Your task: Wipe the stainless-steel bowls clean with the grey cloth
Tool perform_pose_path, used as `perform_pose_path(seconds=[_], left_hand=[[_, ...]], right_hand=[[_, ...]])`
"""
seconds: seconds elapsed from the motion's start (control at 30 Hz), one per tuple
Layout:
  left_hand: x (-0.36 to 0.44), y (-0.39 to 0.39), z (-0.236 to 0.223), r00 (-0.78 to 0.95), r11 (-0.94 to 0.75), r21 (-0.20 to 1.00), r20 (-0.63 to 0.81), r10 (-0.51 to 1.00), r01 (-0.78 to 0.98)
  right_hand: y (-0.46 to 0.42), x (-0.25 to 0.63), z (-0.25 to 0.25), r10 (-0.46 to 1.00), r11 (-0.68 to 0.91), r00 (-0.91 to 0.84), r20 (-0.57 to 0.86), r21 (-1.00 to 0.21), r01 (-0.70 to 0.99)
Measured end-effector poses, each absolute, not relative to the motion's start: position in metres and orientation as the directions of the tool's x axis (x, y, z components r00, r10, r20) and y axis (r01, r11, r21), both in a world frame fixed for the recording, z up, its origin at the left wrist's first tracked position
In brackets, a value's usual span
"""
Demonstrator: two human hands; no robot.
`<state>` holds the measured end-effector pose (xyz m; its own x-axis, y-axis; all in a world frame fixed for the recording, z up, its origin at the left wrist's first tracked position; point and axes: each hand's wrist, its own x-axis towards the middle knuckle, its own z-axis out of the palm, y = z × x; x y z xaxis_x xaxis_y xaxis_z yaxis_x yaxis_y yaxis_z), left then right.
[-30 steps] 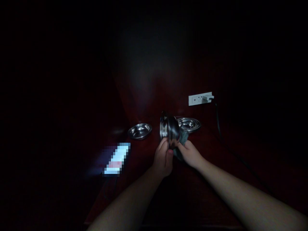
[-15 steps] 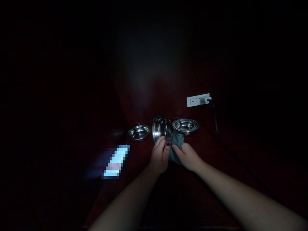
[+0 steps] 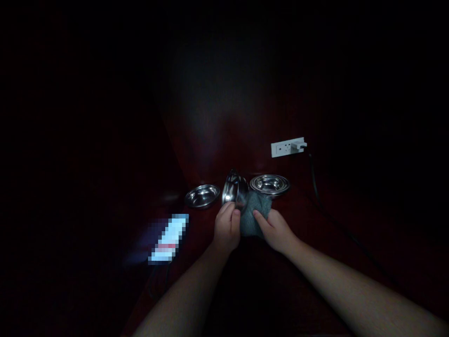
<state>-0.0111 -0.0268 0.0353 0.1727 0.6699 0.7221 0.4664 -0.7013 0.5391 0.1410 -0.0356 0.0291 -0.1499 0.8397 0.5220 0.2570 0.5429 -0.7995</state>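
Note:
My left hand grips a shiny metal bowl by its lower rim, thumb on the near side. The bowl is tilted onto its edge, its opening turned to the right. In my right hand a grey-green cloth is pinched under the thumb. The cloth hangs just right of the bowl's opening, and its upper left edge comes close to the bowl; whether they touch I cannot tell. My right fingers are partly hidden behind the cloth.
A shallow metal bowl lies to the left, and a stack of metal bowls to the right. A lit phone, blurred out, is at the left edge of the dark red table. A white wall socket holds a plug with a black cable.
My right hand has drawn the cloth out from the bowl, so more of it shows. The bowl has dropped slightly and turned a little in my left hand.

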Motion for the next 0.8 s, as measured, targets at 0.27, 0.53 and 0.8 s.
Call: perform_pose_path(seconds=[0.27, 0.53, 0.8], left_hand=[[-0.009, -0.027, 0.034, 0.169, -0.701, 0.486, 0.746, 0.644, 0.522], [-0.011, -0.03, 0.034, 0.238, -0.826, 0.403, 0.823, 0.516, 0.395], [-0.013, -0.036, 0.035, 0.276, -0.859, 0.403, 0.827, 0.49, 0.316]], right_hand=[[-0.027, 0.141, 0.029, 0.696, 0.693, -0.025, 0.718, -0.662, 0.285], [-0.02, 0.148, 0.033, 0.574, 0.781, -0.09, 0.814, -0.512, 0.358], [-0.009, 0.155, 0.028, 0.615, 0.715, -0.001, 0.788, -0.558, 0.422]])
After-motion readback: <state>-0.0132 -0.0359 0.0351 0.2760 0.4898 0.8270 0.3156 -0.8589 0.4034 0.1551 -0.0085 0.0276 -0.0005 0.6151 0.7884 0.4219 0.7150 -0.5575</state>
